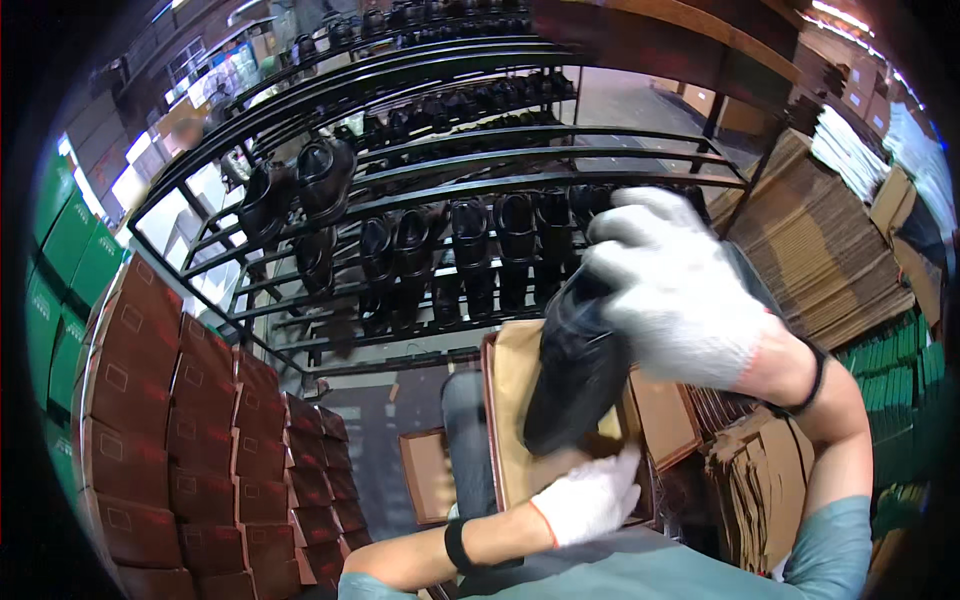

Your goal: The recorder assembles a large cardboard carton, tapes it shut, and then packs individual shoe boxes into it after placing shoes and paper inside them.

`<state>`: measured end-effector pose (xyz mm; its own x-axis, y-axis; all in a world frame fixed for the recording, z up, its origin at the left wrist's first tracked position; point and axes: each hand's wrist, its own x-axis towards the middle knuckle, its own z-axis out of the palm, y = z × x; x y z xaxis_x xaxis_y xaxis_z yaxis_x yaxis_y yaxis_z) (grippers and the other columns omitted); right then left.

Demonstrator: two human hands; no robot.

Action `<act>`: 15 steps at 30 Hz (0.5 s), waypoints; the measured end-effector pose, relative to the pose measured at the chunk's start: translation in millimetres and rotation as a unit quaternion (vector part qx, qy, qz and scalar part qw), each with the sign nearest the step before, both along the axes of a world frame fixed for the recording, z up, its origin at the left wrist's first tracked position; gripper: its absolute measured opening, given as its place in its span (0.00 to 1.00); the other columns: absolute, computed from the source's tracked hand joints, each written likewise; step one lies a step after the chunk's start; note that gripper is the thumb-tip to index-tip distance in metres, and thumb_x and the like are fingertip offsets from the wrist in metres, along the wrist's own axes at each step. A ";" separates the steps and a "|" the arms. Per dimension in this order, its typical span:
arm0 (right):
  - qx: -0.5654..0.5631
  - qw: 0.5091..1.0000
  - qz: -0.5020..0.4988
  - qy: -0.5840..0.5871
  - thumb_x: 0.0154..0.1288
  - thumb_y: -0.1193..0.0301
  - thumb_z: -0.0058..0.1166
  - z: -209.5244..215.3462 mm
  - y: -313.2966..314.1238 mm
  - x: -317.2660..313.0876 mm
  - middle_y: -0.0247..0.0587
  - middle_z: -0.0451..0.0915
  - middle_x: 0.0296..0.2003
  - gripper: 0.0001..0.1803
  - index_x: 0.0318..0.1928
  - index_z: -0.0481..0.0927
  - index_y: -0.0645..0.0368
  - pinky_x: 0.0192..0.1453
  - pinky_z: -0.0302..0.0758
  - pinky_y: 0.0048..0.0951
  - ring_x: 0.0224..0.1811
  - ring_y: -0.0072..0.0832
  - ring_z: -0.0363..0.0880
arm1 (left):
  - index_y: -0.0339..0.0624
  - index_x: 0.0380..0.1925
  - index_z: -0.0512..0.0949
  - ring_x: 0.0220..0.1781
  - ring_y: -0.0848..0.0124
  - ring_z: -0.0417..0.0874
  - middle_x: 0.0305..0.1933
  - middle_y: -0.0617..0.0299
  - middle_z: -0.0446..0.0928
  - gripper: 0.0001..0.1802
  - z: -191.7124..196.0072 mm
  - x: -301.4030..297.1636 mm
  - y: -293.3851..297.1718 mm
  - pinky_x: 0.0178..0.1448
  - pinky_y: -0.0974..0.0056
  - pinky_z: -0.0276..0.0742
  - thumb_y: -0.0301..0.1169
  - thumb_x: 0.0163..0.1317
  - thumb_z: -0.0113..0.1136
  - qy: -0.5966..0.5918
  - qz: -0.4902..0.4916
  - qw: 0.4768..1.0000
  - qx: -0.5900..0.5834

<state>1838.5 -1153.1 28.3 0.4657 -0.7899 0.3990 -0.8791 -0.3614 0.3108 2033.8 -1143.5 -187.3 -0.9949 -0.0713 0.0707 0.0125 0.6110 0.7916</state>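
Observation:
My right hand (672,290), in a white knit glove, grips a black leather shoe (575,375) by its upper end, toe pointing down. The shoe hangs over an open brown shoebox (515,420) lined with tan paper. My left hand (588,497), also gloved in white, rests on the paper at the box's lower edge, just under the shoe's toe, fingers curled on the paper.
A black metal rack (450,190) with rows of black shoes stands ahead. Stacked brown shoeboxes (190,430) rise at the left, green boxes (60,260) further left. Flattened cardboard piles (810,250) lie at the right. A box lid (425,475) sits beside the open box.

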 end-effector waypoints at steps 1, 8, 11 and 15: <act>0.059 0.998 0.008 -0.016 0.44 0.65 0.70 -12.6 -8.7 5.8 0.43 0.85 0.41 0.09 0.24 0.89 0.57 0.66 0.73 0.50 0.52 0.45 0.79 | 0.20 0.64 0.73 0.34 0.43 0.89 0.31 0.40 0.84 0.27 23.8 3.3 6.6 0.38 0.43 0.86 0.35 0.76 0.59 0.076 -0.029 0.996 -0.031; -0.055 0.867 -0.093 -0.487 0.66 0.69 0.66 -173.8 -8.4 -43.0 0.57 0.85 0.55 0.21 0.57 0.85 0.66 0.65 0.81 0.51 0.62 0.53 0.83 | 0.27 0.79 0.69 0.75 0.38 0.82 0.76 0.30 0.76 0.45 50.7 10.4 -90.6 0.78 0.48 0.79 0.24 0.61 0.73 0.159 0.304 0.930 -0.131; -0.086 0.739 -0.398 -0.537 0.76 0.63 0.63 -373.1 59.2 -124.0 0.64 0.84 0.61 0.26 0.67 0.80 0.66 0.75 0.76 0.51 0.68 0.58 0.82 | 0.23 0.83 0.59 0.81 0.31 0.73 0.83 0.26 0.67 0.53 0.6 -29.8 -109.1 0.90 0.40 0.61 0.35 0.65 0.77 -0.054 0.132 0.966 -0.213; 0.349 0.590 -0.614 -0.391 0.75 0.55 0.63 -607.7 189.1 -135.5 0.66 0.84 0.66 0.30 0.67 0.81 0.63 0.73 0.82 0.54 0.68 0.60 0.85 | 0.22 0.82 0.59 0.85 0.33 0.68 0.84 0.24 0.63 0.52 16.5 -39.1 -106.7 0.89 0.37 0.61 0.40 0.70 0.76 -0.068 0.111 0.965 -0.228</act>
